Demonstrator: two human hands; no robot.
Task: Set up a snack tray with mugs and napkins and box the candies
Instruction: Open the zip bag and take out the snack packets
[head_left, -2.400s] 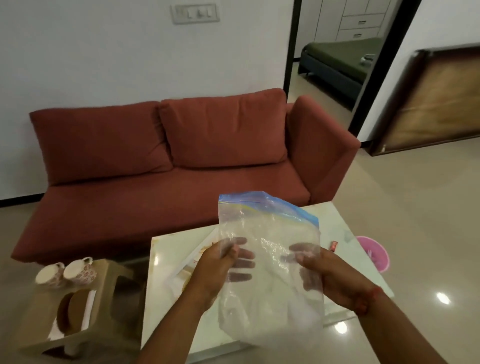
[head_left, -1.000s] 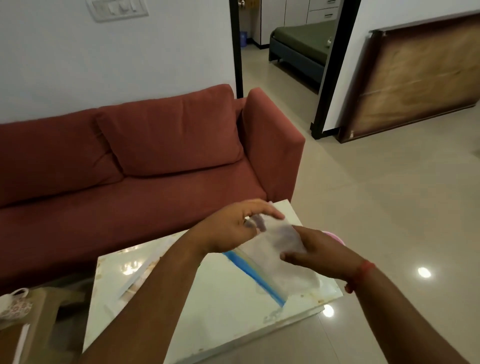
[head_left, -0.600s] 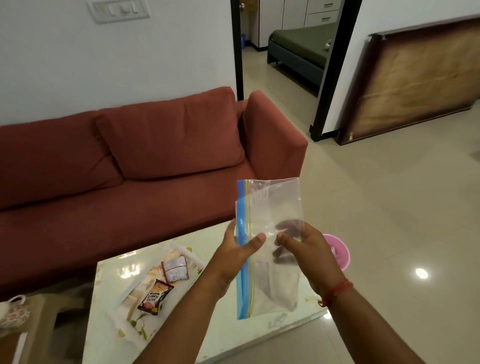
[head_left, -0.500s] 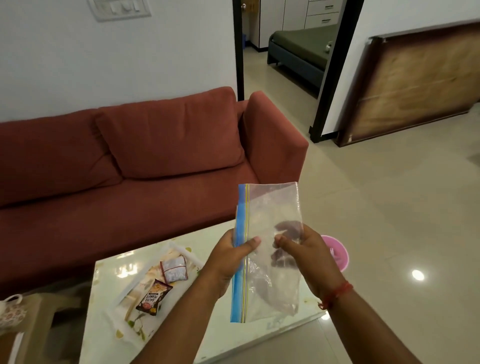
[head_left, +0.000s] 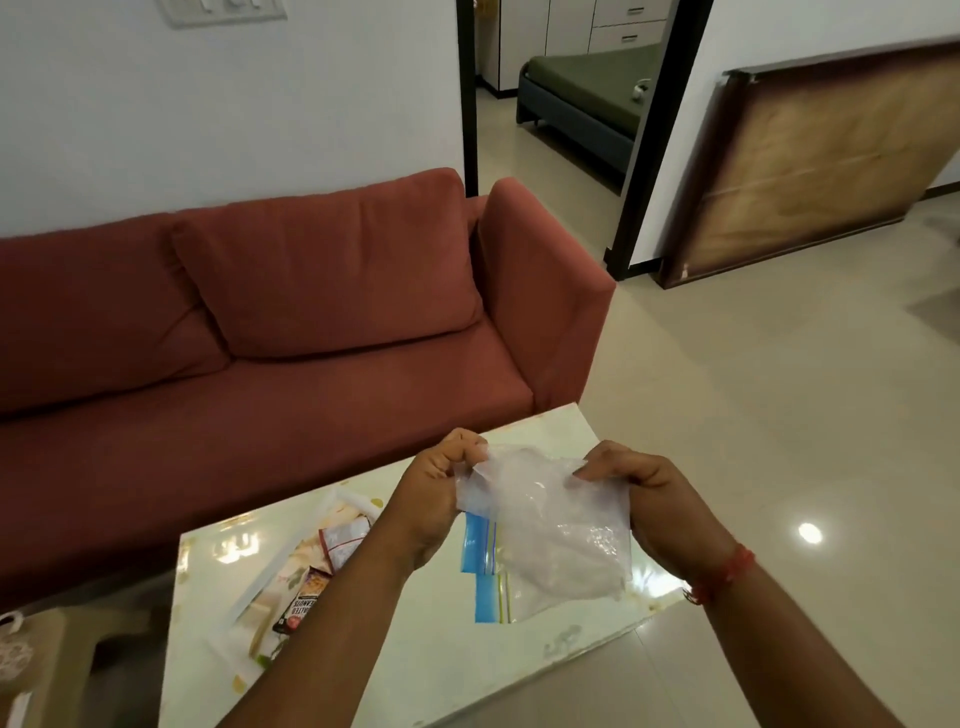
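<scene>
A clear zip bag (head_left: 550, 535) with a blue seal strip hangs crumpled above the pale coffee table (head_left: 447, 660). My left hand (head_left: 436, 493) pinches its upper left corner and my right hand (head_left: 644, 499) pinches its upper right corner. The bag looks empty. On the table to the left lies a patterned tray (head_left: 270, 603) holding a dark snack packet (head_left: 301, 603) and a white sachet (head_left: 343, 538). A patterned mug (head_left: 10, 649) shows partly at the far left edge on a low stool.
A red sofa (head_left: 291, 332) stands just behind the table. Open tiled floor (head_left: 779, 415) lies to the right. A wooden framed board (head_left: 831, 156) leans on the right wall beside a doorway to a bedroom.
The bag, held upright with its blue strip vertical, is now lowered and bunched between both hands. My hands moved apart to its top corners. The view tilted slightly down.
</scene>
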